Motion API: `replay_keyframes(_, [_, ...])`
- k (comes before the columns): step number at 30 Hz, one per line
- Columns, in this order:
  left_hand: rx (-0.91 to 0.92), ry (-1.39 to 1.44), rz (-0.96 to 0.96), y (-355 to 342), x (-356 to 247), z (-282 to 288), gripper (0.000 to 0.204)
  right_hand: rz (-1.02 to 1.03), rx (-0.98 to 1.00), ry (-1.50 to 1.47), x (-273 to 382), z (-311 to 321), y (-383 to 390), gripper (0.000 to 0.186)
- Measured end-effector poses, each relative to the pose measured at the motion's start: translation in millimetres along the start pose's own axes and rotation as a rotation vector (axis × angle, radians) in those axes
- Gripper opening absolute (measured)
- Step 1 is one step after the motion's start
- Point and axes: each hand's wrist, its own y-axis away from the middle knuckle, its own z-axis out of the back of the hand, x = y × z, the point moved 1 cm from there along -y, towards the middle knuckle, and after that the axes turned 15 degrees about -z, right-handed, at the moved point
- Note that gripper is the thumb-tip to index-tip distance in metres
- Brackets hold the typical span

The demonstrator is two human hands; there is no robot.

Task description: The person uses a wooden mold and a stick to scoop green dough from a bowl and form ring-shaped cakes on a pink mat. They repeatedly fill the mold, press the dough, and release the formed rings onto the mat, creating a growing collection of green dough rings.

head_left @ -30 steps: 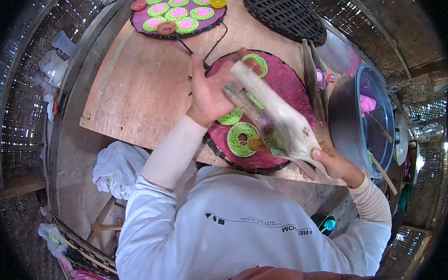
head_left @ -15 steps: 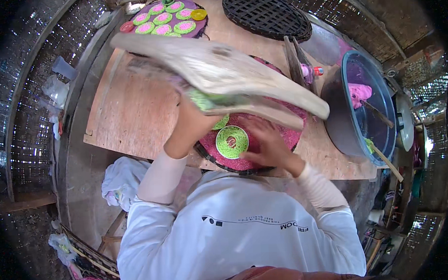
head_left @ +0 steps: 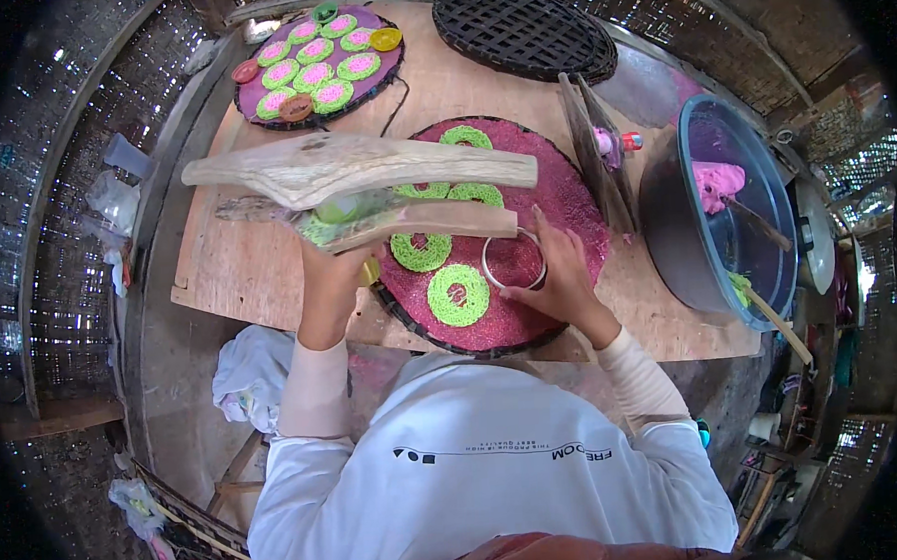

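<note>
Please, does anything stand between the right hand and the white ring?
Nothing visible does: the right hand touches the white ring. The wooden press, held in the left hand, appears near the ring's upper edge, not between them.

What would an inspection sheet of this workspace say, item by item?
Surface: wooden tabletop, bearing a round maroon-matted tray.
Job's things: two-armed wooden tool, smeared green; white ring; five lacy green rounds visible on the maroon-matted tray.
Clutter: purple-matted tray with green-and-pink rounds; dark lattice tray; bluish basin holding a pink dough-like lump.
Grips: left grip holds the wooden tool above the tabletop; right grip has thumb and fingers on the white ring.
Cables: nothing seen.
Surroundings: woven walls; white cloth beside the tabletop's near left edge.
</note>
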Motion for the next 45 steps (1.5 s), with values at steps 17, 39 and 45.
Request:
replay_keyframes(17, [0.242, -0.908, -0.54, 17, -20, -42, 0.05, -0.395, 0.943, -0.917, -20, 22, -8, 0.056])
replay_keyframes(39, [-0.125, -0.931, -0.109, 79, 55, -9, 0.064, -0.456, 0.06, -0.994, -89, 25, -69, 0.021])
replay_keyframes(45, [0.048, -0.706, 0.065, -55, 101, 66, 0.061, -0.379, 0.09, -1.306, -72, 7, -17, 0.026])
